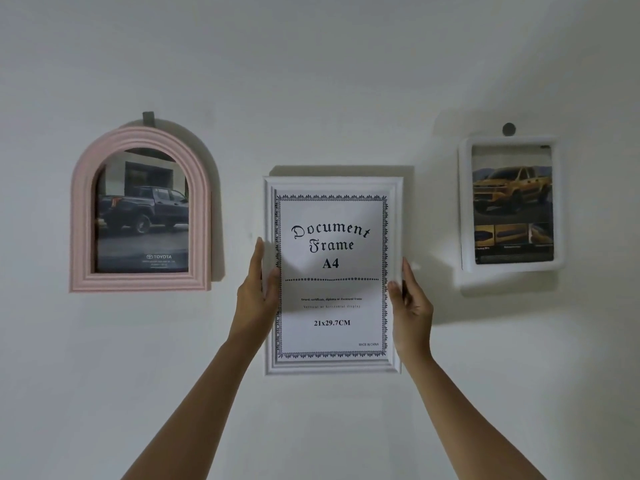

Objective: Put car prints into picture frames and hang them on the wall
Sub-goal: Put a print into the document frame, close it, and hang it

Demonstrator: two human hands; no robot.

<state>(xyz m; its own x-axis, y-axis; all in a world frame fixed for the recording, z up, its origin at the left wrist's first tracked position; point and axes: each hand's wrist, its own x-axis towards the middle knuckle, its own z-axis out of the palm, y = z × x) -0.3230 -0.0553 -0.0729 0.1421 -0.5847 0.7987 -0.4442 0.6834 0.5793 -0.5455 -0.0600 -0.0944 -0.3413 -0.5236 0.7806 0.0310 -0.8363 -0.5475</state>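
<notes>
A white rectangular frame (332, 183) is held flat against the white wall, upright, at the centre. It shows a printed insert reading "Document Frame A4", not a car print. My left hand (256, 296) grips its left edge and my right hand (410, 303) grips its right edge, both about halfway up. A pink arched frame (83, 216) with a dark pickup print hangs to the left. To the right hangs a white rounded frame (465, 209) with a yellow pickup print.
A grey hook (148, 119) holds the pink frame from above. A round grey hook (508, 129) sits above the right frame. Bare white wall (329, 81) stretches above and below the three frames.
</notes>
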